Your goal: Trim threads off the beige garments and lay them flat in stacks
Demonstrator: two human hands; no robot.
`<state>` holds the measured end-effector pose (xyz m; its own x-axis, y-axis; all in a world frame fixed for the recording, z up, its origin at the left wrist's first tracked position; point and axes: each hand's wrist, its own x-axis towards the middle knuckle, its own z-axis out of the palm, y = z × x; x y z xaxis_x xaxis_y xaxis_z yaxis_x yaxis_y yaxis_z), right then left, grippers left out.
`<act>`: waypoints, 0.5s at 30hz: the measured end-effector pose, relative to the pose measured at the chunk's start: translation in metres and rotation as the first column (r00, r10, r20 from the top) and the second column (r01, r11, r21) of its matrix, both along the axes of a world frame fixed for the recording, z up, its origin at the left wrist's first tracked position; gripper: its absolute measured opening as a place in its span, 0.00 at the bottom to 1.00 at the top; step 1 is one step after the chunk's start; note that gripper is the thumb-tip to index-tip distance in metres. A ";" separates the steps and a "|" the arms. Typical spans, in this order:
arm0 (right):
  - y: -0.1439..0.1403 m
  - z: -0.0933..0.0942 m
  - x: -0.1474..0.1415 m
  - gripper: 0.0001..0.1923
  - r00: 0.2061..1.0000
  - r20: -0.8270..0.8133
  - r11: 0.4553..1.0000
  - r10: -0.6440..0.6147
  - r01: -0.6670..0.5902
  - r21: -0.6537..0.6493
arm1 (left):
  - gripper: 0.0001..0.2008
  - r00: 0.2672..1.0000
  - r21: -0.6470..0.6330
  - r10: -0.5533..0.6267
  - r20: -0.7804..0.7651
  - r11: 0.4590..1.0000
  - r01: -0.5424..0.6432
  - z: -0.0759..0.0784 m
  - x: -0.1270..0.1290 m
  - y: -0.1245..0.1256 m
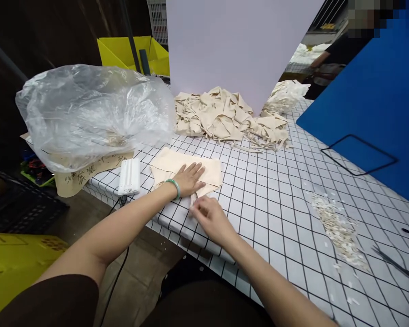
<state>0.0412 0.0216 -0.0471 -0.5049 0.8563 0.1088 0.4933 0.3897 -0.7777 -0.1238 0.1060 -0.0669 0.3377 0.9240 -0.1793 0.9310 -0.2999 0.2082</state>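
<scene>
A flat piece of beige fabric lies near the front edge of the table. My left hand, with a green bangle on its wrist, rests flat on it, fingers stretched out. Just below, the fingertips of my right hand are pinched on a thin pale fabric strip at the near edge of the piece. A white electrical box with a black cable stands left of the fabric.
Behind lie a heap of beige fabric pieces and a large transparent plastic bag. Small pale scraps and scissors are at right. A blue panel and a pale lilac panel stand upright. Another person is at back right.
</scene>
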 end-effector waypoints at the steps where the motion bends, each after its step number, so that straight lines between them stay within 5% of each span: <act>1: -0.012 -0.002 0.001 0.08 0.999 0.036 0.998 0.013 -0.015 0.063 | 0.33 1.000 -0.004 0.000 -0.007 1.000 0.000 0.001 0.000 0.001; 2: -0.026 -0.003 0.004 0.05 0.998 0.062 0.991 0.011 -0.019 0.136 | 0.33 1.000 -0.007 -0.002 -0.015 1.000 0.002 0.001 0.000 0.001; 5: -0.070 -0.002 0.034 0.18 0.995 0.032 0.970 0.093 -0.098 0.222 | 0.33 0.999 -0.023 -0.003 -0.044 1.000 0.002 0.006 -0.001 0.002; 8: -0.112 -0.001 0.089 0.12 0.981 -0.042 0.979 0.189 -0.192 -0.071 | 0.32 0.998 -0.033 0.041 -0.038 0.999 -0.042 0.016 0.002 0.002; 11: -0.150 -0.008 0.151 0.06 0.996 0.034 0.975 -0.077 0.082 -0.207 | 0.31 0.986 0.135 0.049 0.162 0.988 -0.071 0.030 0.020 -0.002; 13: -0.168 -0.015 0.181 0.06 0.936 0.089 0.939 -0.342 0.343 -0.001 | 0.31 0.938 0.245 -0.102 0.331 0.969 0.019 0.039 0.044 -0.016; 15: -0.171 -0.020 0.196 0.05 0.864 0.073 0.850 -0.499 0.471 0.237 | 0.28 0.849 0.289 -0.288 0.443 0.942 0.168 0.044 0.077 -0.038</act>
<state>0.2376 -0.1489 -0.0669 -0.0528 0.9610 0.2715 0.7497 0.2177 -0.6250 -0.0468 0.0684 -0.0232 0.5318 0.8043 0.2650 0.6357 -0.5859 0.5026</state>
